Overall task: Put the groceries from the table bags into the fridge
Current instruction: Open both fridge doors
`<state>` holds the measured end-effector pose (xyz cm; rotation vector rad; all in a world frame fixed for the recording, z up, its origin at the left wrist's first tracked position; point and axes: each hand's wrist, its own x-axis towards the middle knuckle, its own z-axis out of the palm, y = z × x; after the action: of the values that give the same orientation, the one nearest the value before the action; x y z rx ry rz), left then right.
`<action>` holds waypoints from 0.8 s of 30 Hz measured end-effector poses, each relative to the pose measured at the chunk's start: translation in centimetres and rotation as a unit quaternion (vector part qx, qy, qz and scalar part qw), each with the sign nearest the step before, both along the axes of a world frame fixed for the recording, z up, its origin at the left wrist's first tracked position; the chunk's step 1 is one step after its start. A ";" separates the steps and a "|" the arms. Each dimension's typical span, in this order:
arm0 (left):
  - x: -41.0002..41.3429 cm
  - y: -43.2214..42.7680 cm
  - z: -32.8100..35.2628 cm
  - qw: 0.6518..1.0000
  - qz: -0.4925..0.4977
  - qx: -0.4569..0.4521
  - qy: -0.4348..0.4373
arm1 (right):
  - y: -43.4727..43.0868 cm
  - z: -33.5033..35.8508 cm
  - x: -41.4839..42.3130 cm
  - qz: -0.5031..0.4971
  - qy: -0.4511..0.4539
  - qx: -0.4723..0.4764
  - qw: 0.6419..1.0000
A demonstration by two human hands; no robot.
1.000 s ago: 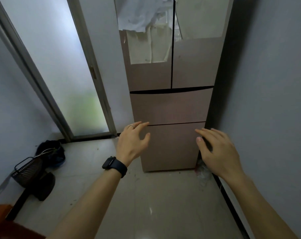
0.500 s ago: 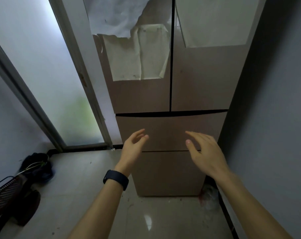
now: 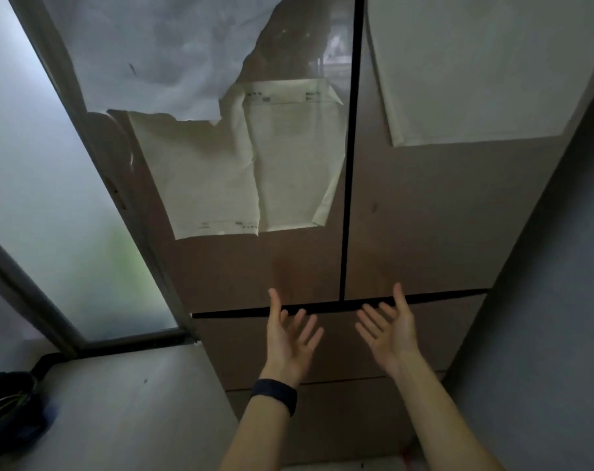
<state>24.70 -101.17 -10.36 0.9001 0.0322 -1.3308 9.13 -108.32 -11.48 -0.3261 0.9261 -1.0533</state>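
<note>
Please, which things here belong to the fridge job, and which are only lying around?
Belong to the job: fridge, doors closed; left hand and right hand, both open and empty. No groceries in view.
Just lying about: papers stuck on the fridge; dark bag on the floor; glass door.

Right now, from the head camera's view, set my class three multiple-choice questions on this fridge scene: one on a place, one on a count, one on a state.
1. Which arm wears the black wristband?
A. left
B. right
C. neither

2. How many upper doors does the fridge show?
A. one
B. two
C. three

3. The left hand and right hand are:
A. open and empty
B. gripping bags
C. pulling a drawer

Answers:
1 A, because the band circles the left wrist.
2 B, because one vertical seam splits two doors.
3 A, because the fingers are spread, palms up, and hold nothing.
</note>
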 end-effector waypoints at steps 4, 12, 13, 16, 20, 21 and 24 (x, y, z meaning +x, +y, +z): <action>0.5 -2.4 -0.4 0.997 0.032 -0.016 0.070 | -2.5 -0.1 1.3 -0.059 -0.066 -0.003 0.996; -0.8 -5.3 0.0 0.983 0.081 -0.052 0.154 | -4.3 0.0 3.6 -0.094 -0.118 -0.006 0.988; -1.2 -5.5 0.1 0.983 0.091 -0.048 0.150 | -4.4 -0.1 3.8 -0.104 -0.118 -0.005 0.987; -1.9 -5.8 0.4 0.987 0.106 -0.040 0.114 | -4.5 0.1 4.2 -0.130 -0.114 -0.003 0.985; -1.8 -5.6 -0.1 0.992 0.096 -0.043 0.070 | -4.2 0.1 4.0 -0.127 -0.112 -0.011 0.986; -1.8 -5.6 -0.1 0.993 0.093 -0.045 0.063 | -4.1 0.1 3.8 -0.123 -0.110 -0.014 0.986; -1.7 -5.5 -0.3 0.994 0.088 -0.046 0.052 | -4.1 0.1 3.1 -0.111 -0.101 -0.022 0.988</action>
<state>23.05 -106.68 -10.67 0.7315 0.1271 -1.2046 12.27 -112.41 -11.36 -0.1511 0.7699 -1.2880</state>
